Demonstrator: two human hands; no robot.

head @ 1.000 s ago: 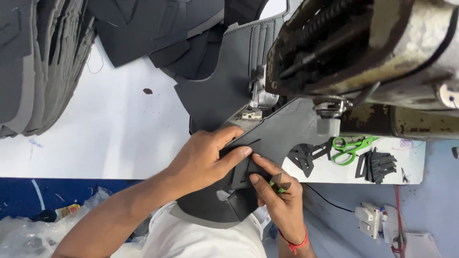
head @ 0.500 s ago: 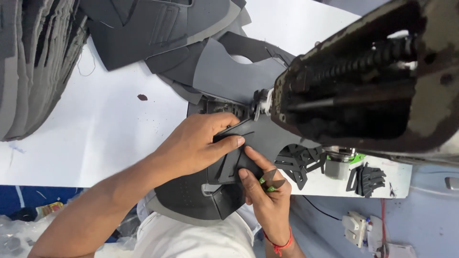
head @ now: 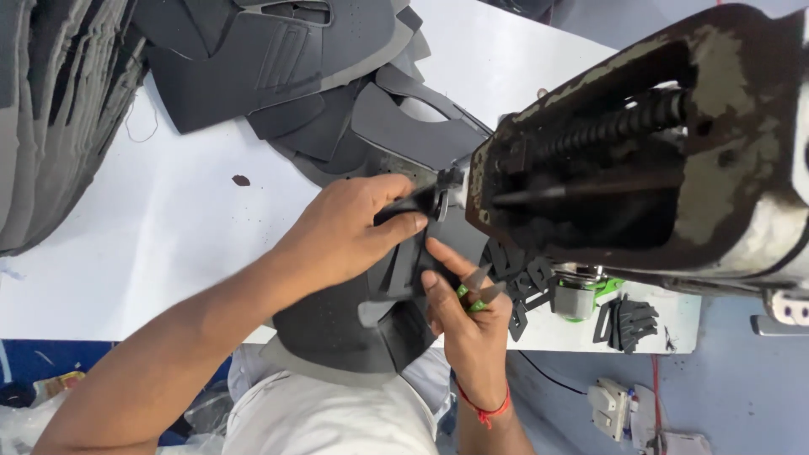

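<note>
My left hand (head: 354, 229) presses down on a dark grey fabric panel (head: 337, 320) at the needle of a worn sewing machine (head: 640, 160). The fingers pinch the panel's folded edge close to the presser foot (head: 444, 195). My right hand (head: 468, 316) steadies the same panel from the near side, its index finger on the fabric. It also holds small green-handled thread snips (head: 479, 291) against the palm. A red thread band is on the right wrist.
Stacks of grey cut panels (head: 278, 67) lie at the far side of the white table (head: 152, 236), with a tall pile (head: 50, 118) at the left. Small black cut pieces (head: 628, 322) and a green-handled tool (head: 590, 293) lie under the machine head. Electrical sockets (head: 611, 404) sit below.
The view has shifted, so the machine head now fills the right side. Both hands have slid the panel closer under the needle; my left fingers moved up to the presser foot.
</note>
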